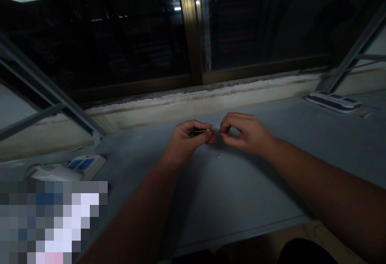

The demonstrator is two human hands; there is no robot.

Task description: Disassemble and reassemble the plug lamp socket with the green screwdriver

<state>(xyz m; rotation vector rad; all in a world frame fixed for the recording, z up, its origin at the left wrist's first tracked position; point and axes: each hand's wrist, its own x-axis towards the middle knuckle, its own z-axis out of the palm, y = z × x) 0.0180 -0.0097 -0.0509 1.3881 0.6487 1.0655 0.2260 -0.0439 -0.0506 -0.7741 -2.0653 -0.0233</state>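
Over the middle of the grey table, my left hand point(190, 139) is closed around a small item with a green part point(192, 135) and a thin pale wire point(200, 130). Most of that item is hidden by the fingers. Facing it from the right, my right hand point(241, 131) pinches thumb to forefinger at the end of a thin strand point(217, 133), which looks like wire and runs to the left fingertips. Below the hands a tiny metallic piece point(217, 155) lies on the table, touched by neither hand.
A white power strip with blue sockets point(86, 163) sits at the left beside a white object point(57, 174). Another power strip point(333, 102) lies at the back right. Metal frame legs point(81, 119) stand at both sides. A dark window and ledge point(193, 95) border the table's point(241, 199) back.
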